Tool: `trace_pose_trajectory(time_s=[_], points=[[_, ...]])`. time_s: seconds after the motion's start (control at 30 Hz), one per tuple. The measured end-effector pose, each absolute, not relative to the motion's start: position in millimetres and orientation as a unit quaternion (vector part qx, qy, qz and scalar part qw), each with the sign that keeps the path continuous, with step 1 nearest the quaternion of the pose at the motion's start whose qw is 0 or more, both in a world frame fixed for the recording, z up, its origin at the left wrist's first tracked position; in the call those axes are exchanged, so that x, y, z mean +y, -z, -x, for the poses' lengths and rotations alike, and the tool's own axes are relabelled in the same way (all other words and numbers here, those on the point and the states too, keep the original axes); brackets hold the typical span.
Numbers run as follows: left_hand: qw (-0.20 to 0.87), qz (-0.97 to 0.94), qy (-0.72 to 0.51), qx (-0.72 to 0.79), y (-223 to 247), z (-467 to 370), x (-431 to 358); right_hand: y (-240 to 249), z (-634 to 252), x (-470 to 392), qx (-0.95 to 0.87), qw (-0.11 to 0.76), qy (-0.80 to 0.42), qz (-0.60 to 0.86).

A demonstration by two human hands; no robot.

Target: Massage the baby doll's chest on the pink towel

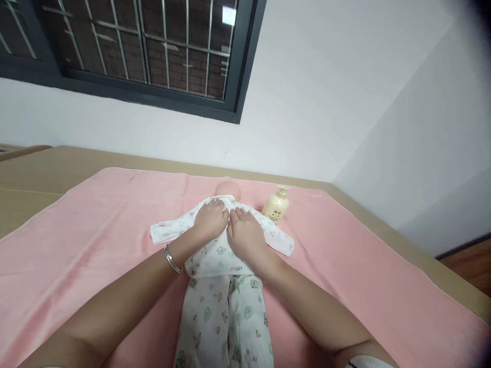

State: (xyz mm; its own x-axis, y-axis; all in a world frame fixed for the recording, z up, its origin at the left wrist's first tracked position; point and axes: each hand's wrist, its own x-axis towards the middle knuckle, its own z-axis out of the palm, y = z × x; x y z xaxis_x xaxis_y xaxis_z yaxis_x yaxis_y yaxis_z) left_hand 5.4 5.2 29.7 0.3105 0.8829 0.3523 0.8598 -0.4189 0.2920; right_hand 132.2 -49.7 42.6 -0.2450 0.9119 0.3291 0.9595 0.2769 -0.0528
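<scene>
A doll lies on a pink blanket (126, 204), its bald head (227, 190) toward the wall. It wears a white printed top (220, 258) with the sleeves spread to both sides, and matching trousers (207, 317) that run off the bottom edge. On the upper chest rests my left hand (210, 220), its fingers bent over the cloth; whether they pinch any fabric is hidden. Beside it my right hand (245, 232) lies flat on the top, palm down, fingers stretched toward the neck. The two hands nearly touch at the middle of the chest.
A cream pump bottle (276, 205) stands on the blanket just beyond the doll's right-hand sleeve. The blanket covers a wooden surface (88, 156) that meets a white wall (299, 102). A dark-framed window (153, 97) with bars is at the upper left.
</scene>
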Motion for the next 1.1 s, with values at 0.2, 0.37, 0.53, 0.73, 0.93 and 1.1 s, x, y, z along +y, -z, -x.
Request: trace_pose_trajectory(time_s=[0.2,0.37,0.53,0.73,0.93,1.1], points=[[-0.041,-0.815,-0.195,0.543,-26.9,-17.5,-12.2,-46.6,-148.6,-27.0,-0.791,0.173,-0.009,0.586],[-0.012,-0.821,-0.222,0.526,-24.6,-16.1,-9.4,-36.9,-148.5,-22.1,-0.781,0.19,-0.021,0.595],[0.024,-0.808,-0.242,0.537,-20.1,-6.2,8.3,-36.5,-132.6,-43.0,-0.777,0.192,0.011,0.6],[0.037,-0.773,-0.311,0.552,-6.4,-11.7,8.5,-32.6,-143.8,-25.7,-0.775,0.241,-0.045,0.582],[0.065,-0.768,-0.321,0.551,-8.0,-11.2,8.3,-25.4,-145.9,-19.6,-0.77,0.254,-0.048,0.583],[0.069,-0.769,-0.324,0.547,-8.0,-10.1,8.8,-24.7,-145.4,-19.8,-0.77,0.255,-0.047,0.583]])
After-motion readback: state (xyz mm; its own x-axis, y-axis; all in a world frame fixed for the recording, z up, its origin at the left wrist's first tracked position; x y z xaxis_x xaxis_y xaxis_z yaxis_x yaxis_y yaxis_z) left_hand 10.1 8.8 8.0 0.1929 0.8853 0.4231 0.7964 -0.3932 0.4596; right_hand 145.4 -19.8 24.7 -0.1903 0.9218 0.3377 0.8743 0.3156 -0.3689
